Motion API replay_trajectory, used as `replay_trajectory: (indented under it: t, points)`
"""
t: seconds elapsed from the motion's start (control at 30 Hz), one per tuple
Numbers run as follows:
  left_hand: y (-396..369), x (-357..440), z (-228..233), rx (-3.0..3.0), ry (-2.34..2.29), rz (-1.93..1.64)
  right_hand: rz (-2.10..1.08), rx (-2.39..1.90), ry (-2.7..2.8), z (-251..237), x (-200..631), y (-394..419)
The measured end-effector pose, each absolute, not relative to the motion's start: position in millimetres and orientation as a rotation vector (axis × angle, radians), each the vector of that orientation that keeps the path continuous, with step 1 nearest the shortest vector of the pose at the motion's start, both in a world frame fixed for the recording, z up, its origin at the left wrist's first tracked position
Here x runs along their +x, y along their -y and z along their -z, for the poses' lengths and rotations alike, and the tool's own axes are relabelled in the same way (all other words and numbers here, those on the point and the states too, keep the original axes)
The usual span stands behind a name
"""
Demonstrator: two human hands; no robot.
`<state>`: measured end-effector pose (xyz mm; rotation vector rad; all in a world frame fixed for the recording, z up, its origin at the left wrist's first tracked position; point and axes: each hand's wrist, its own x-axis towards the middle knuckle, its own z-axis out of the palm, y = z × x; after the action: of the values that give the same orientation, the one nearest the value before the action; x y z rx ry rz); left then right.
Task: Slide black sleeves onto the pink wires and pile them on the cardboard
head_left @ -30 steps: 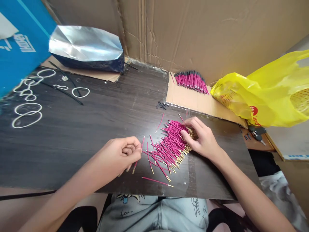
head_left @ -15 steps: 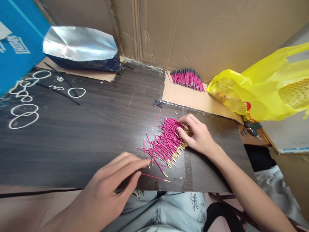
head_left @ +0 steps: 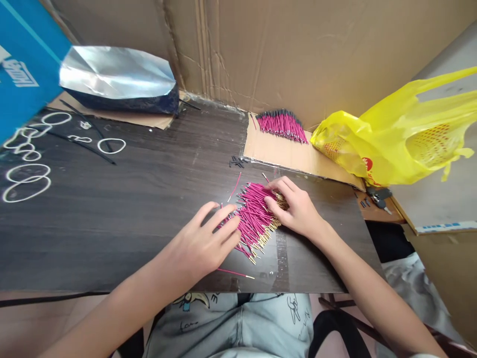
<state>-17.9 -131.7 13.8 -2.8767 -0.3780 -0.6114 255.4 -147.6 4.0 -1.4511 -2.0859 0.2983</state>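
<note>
Left hand (head_left: 203,243) flat, fingers spread, palm down on the near-left edge of the pink wire pile (head_left: 255,216), nothing gripped. Right hand (head_left: 294,209) open too, fingertips pressing the pile's far-right side, so the pile sits between both hands on the dark tabletop (head_left: 112,209). One stray wire (head_left: 235,273) lies just below the left hand. Second wire bundle (head_left: 281,124) on cardboard (head_left: 276,151), well beyond the right hand, yellow bag (head_left: 395,144) beside it.

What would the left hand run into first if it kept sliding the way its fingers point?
The left hand points up and right, fingertips already at the near edge of the pile of pink wires; it would push into those first, probably before the right hand.
</note>
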Motion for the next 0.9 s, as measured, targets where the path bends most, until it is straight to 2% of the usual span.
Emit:
replay_trajectory:
  t: [0.23,0.4,0.63,0.9]
  points:
    - [151,-16,-14,-2.981,0.403,0.742,-0.321,-1.460,2.083,-5,255,147]
    - [167,-22,-5,-3.102,0.445,0.700,-0.337,-1.460,2.077,-6,256,147]
    - [147,-36,-2,-3.210,0.512,0.676,-0.369,-1.428,2.067,-6,253,149]
    - [142,-24,1,-3.135,0.569,0.824,-0.383,-1.423,2.083,-7,254,149]
